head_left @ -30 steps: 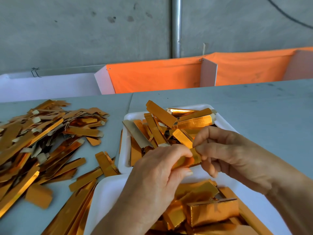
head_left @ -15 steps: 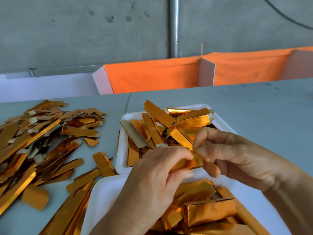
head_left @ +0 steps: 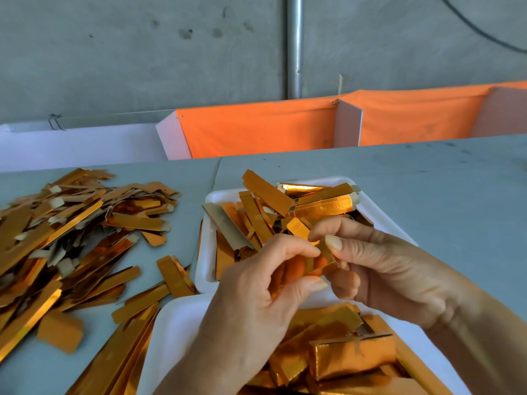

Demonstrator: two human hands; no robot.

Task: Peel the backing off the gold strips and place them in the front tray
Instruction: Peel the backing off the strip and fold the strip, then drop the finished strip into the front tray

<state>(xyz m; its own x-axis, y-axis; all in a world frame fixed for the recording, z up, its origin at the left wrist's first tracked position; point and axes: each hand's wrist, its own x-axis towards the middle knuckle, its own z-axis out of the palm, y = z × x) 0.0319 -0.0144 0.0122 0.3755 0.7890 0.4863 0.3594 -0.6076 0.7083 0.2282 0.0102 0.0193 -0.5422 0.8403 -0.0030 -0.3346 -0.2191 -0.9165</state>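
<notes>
Both hands, the left hand (head_left: pixel 256 283) and the right hand (head_left: pixel 379 269), pinch one gold strip (head_left: pixel 319 260) between fingertips above the two white trays (head_left: pixel 205 269), apparently to part its backing.

Left hand (head_left: pixel 256 295) and right hand (head_left: pixel 379 269) close together, fingers (head_left: pixel 332 242) curled in pinches

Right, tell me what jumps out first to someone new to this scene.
Two hands meet in the middle: the left hand and right hand both pinch one gold strip above two white trays. The far tray and the near tray both hold gold pieces. A big heap of gold strips sprawls over the table on the left.
</notes>
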